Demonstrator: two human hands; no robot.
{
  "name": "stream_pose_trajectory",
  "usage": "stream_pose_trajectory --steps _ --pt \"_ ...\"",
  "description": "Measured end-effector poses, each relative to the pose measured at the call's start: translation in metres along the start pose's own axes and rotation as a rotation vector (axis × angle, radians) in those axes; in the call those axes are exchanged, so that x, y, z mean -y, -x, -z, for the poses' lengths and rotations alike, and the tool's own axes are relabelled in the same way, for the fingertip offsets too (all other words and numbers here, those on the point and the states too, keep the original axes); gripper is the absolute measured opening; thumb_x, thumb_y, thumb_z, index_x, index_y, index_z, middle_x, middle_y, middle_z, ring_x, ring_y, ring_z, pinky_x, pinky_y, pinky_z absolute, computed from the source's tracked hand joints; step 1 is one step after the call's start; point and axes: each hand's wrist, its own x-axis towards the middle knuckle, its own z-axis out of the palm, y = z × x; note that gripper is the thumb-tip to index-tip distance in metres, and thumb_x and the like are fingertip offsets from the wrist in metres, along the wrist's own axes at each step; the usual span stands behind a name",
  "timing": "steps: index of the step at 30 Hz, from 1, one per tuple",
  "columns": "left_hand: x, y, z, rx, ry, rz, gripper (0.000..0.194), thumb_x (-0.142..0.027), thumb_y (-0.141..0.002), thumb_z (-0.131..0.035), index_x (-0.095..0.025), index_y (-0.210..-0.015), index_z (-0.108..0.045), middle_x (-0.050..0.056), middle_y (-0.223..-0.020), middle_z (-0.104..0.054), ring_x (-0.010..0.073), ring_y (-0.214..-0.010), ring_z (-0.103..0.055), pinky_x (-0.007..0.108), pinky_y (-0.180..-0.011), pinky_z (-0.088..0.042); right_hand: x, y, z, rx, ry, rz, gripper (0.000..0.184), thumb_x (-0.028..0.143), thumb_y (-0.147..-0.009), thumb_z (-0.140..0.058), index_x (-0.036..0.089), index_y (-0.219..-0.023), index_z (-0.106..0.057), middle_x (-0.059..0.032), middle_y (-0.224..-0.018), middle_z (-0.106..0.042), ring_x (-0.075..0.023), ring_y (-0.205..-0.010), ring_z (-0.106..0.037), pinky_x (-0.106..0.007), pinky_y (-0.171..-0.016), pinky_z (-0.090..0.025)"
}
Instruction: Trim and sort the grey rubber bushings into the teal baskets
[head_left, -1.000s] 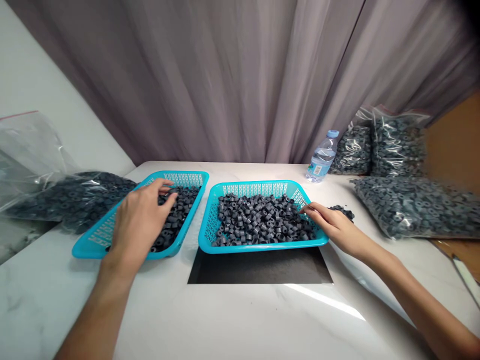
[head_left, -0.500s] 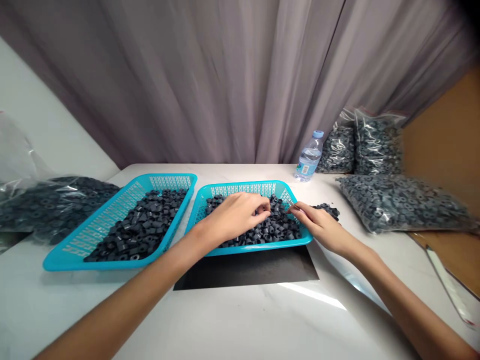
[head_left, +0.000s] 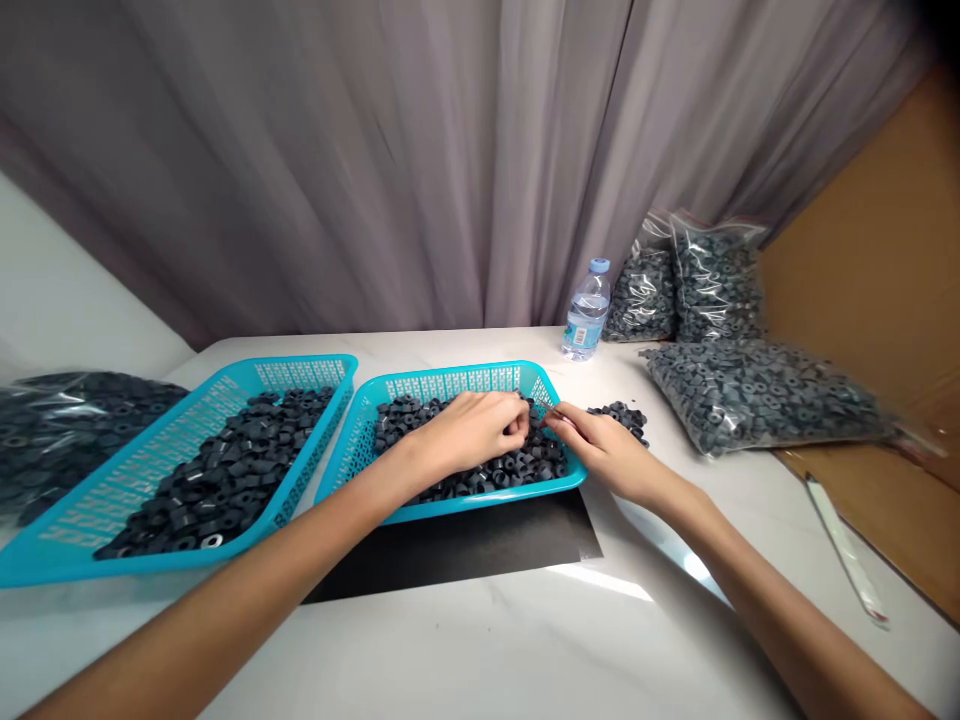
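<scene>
My left hand (head_left: 484, 432) is over the blue plastic basket (head_left: 476, 500) in the middle. Its fingers are curled closed, and what they hold, if anything, is hidden. At the basket's right rim is my right hand (head_left: 592, 440), thumb and fingers pinched together. Something thin and dark shows by its fingertips, too small to name. Small dark grey ring-like pieces (head_left: 480, 478) with holes lie heaped in this basket under both hands. A small pile of similar pieces (head_left: 626, 418) lies on the table behind my right hand.
A second blue basket (head_left: 82, 505) with more pieces stands to the left. Clear bags of pieces lie at the far left (head_left: 75, 420) and right (head_left: 757, 395). A water bottle (head_left: 586, 312) stands behind; a dark sheet (head_left: 465, 555) lies under the middle basket.
The view has turned slightly to the right, so everything sits further left. My left hand's fingers have curled in more tightly and are closer to my right hand's fingertips.
</scene>
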Motion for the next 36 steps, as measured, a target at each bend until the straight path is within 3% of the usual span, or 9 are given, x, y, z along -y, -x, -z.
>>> stream_pose_trajectory --steps 5,9,19,25,29,36 --pt "0.010 -0.001 0.007 -0.036 0.252 0.060 0.010 -0.026 -0.094 -0.051 -0.020 -0.088 -0.057 0.003 -0.086 -0.071 0.0180 -0.079 -0.068 0.030 -0.073 -0.050 0.000 0.000 0.001 0.015 0.010 -0.011 0.034 0.047 -0.105 -0.034 0.026 -0.104 -0.061 -0.0030 -0.086 -0.072 -0.0236 -0.075 -0.067 -0.031 -0.073 -0.044" --pt "0.014 0.009 0.001 -0.036 0.429 0.134 0.010 -0.026 -0.093 -0.053 -0.020 -0.086 -0.053 0.005 -0.085 -0.075 0.0192 -0.084 -0.075 0.031 -0.077 -0.057 0.000 0.000 0.000 0.024 0.027 -0.025 0.035 0.048 -0.105 -0.033 0.026 -0.104 -0.060 -0.0024 -0.083 -0.070 -0.0235 -0.073 -0.065 -0.031 -0.072 -0.042" --pt "-0.006 0.048 -0.002 -0.131 0.743 0.250 0.022 -0.037 -0.091 -0.068 -0.017 -0.099 -0.073 0.006 -0.095 -0.077 0.0210 -0.096 -0.074 0.037 -0.097 -0.056 0.002 0.000 0.002 0.018 0.011 -0.017 0.034 0.048 -0.105 -0.032 0.026 -0.100 -0.058 -0.0040 -0.087 -0.072 -0.0249 -0.076 -0.067 -0.033 -0.073 -0.045" --pt "0.000 0.063 -0.007 -0.134 0.800 0.247 0.029 -0.037 -0.083 -0.079 -0.020 -0.107 -0.073 0.005 -0.110 -0.075 0.0208 -0.104 -0.071 0.035 -0.098 -0.056 0.000 0.001 0.001 0.005 0.017 -0.014 0.034 0.047 -0.104 -0.035 0.026 -0.099 -0.061 -0.0037 -0.085 -0.073 -0.0250 -0.077 -0.068 -0.033 -0.073 -0.046" --pt "-0.005 0.068 -0.007 -0.133 0.781 0.198 0.023 -0.034 -0.083 -0.079 -0.019 -0.100 -0.073 0.003 -0.105 -0.074 0.0164 -0.091 -0.072 0.032 -0.091 -0.058 0.000 0.001 0.000 -0.008 0.015 -0.013 0.034 0.047 -0.104 -0.035 0.026 -0.101 -0.063 -0.0039 -0.085 -0.073 -0.0255 -0.079 -0.068 -0.033 -0.073 -0.047" --pt "-0.011 0.070 -0.005 -0.123 0.785 0.189 0.025 -0.036 -0.083 -0.080 -0.020 -0.101 -0.076 0.004 -0.101 -0.076 0.0193 -0.098 -0.072 0.033 -0.096 -0.058 0.001 0.002 0.001 -0.004 0.001 -0.009 0.035 0.046 -0.103 -0.036 0.026 -0.103 -0.064 -0.0037 -0.082 -0.073 -0.0260 -0.080 -0.069 -0.033 -0.074 -0.047"
